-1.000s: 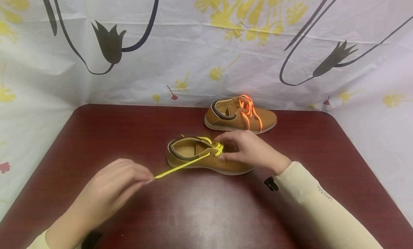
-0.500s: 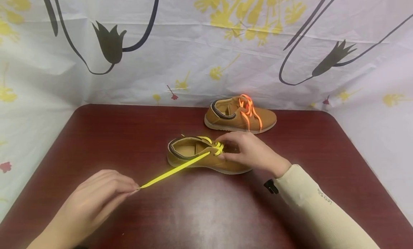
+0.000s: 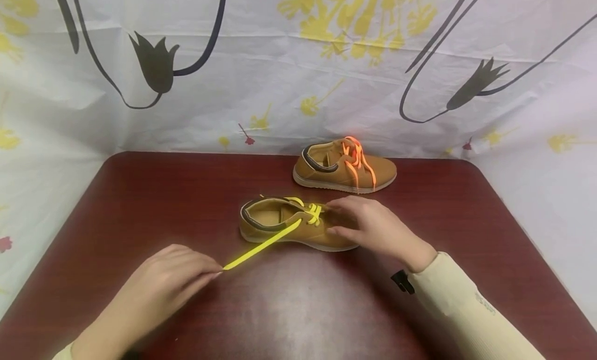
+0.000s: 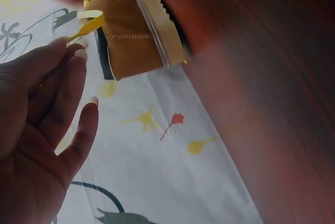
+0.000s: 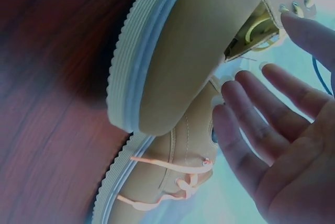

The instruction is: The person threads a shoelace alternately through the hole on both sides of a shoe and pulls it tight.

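Observation:
A tan shoe (image 3: pixel 310 236) with yellow laces sits at mid-table, its toe to the right. My left hand (image 3: pixel 173 277) pinches the end of one yellow shoelace (image 3: pixel 263 247), drawn fairly straight from the near-side eyelet down and left. In the left wrist view the lace (image 4: pixel 93 24) comes out between thumb and fingertips. Over the shoe's toe is my right hand (image 3: pixel 373 226), thumb on the near side and fingers on the far side. The right wrist view shows its fingers loosely extended beside the shoe upper (image 5: pixel 204 46), gripping nothing.
Behind it stands a second tan shoe (image 3: pixel 312 176) with orange laces (image 3: pixel 356 155). A white patterned cloth (image 3: pixel 275 85) hangs around the back and sides of the dark red table (image 3: pixel 196 194).
My left hand drew the yellow shoelace out down and left, then came partway back toward the shoe. My right hand has slid from the lacing toward the toe.

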`<action>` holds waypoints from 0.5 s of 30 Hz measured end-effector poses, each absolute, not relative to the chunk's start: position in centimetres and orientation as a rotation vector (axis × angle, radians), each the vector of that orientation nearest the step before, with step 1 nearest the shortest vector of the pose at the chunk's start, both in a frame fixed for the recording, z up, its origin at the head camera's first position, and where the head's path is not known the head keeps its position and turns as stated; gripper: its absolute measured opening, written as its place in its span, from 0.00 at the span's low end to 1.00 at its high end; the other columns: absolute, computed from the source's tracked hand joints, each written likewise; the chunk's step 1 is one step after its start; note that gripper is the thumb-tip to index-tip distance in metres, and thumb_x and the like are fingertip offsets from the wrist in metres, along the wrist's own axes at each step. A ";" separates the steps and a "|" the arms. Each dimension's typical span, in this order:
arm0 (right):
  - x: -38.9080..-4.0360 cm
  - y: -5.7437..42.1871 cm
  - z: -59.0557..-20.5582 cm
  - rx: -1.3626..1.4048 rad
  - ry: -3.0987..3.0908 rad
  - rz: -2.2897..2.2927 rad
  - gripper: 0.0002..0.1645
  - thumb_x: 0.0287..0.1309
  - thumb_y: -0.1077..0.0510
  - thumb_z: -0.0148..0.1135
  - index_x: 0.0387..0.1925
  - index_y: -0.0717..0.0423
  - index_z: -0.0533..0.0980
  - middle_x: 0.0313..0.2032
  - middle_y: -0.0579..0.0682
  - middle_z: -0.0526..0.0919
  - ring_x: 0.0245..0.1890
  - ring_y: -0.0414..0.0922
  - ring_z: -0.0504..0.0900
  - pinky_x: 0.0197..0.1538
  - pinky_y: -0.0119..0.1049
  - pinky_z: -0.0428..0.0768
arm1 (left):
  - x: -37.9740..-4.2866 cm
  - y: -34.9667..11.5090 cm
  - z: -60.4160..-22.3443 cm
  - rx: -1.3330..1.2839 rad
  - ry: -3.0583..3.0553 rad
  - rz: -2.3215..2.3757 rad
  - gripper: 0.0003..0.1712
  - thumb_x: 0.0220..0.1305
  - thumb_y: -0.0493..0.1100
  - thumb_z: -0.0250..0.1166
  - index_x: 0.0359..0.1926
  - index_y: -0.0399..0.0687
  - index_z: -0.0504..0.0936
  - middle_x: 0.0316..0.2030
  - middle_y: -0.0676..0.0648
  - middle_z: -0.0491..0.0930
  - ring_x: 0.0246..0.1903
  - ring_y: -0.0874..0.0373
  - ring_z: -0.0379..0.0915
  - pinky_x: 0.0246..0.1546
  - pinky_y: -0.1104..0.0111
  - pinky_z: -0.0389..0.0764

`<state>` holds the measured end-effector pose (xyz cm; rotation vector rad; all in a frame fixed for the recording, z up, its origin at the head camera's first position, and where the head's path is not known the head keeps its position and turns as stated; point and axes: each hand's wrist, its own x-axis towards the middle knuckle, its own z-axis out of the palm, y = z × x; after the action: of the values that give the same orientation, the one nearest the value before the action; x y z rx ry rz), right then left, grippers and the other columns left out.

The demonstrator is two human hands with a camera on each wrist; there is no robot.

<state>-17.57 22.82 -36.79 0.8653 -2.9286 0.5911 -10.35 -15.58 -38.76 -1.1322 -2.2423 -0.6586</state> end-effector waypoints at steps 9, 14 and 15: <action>-15.7 24.5 -37.3 0.689 -2.924 0.543 0.27 0.61 0.46 0.70 0.58 0.54 0.80 0.53 0.49 0.86 0.56 0.48 0.84 0.59 0.49 0.80 | -11.6 -15.0 -40.0 -1.082 -2.382 -0.570 0.05 0.66 0.51 0.69 0.32 0.61 0.87 0.28 0.67 0.83 0.28 0.70 0.78 0.34 0.70 0.78; -14.8 25.1 -37.7 0.591 -2.906 0.487 0.27 0.62 0.45 0.68 0.58 0.52 0.79 0.53 0.48 0.85 0.57 0.49 0.83 0.59 0.51 0.80 | -12.1 -14.8 -40.6 -1.022 -2.490 -0.547 0.13 0.47 0.41 0.79 0.31 0.65 0.86 0.27 0.68 0.82 0.27 0.71 0.77 0.32 0.70 0.79; -14.6 25.2 -37.8 0.567 -2.904 0.475 0.27 0.63 0.44 0.68 0.58 0.52 0.79 0.53 0.48 0.85 0.57 0.49 0.82 0.59 0.51 0.80 | -12.1 -14.8 -40.8 -1.016 -2.502 -0.544 0.13 0.46 0.41 0.79 0.31 0.65 0.86 0.27 0.68 0.82 0.27 0.71 0.77 0.31 0.69 0.79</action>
<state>-14.58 25.22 -37.81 0.5666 -2.9042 0.4746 -12.14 -14.79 -40.76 -1.0158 -2.5017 -0.5442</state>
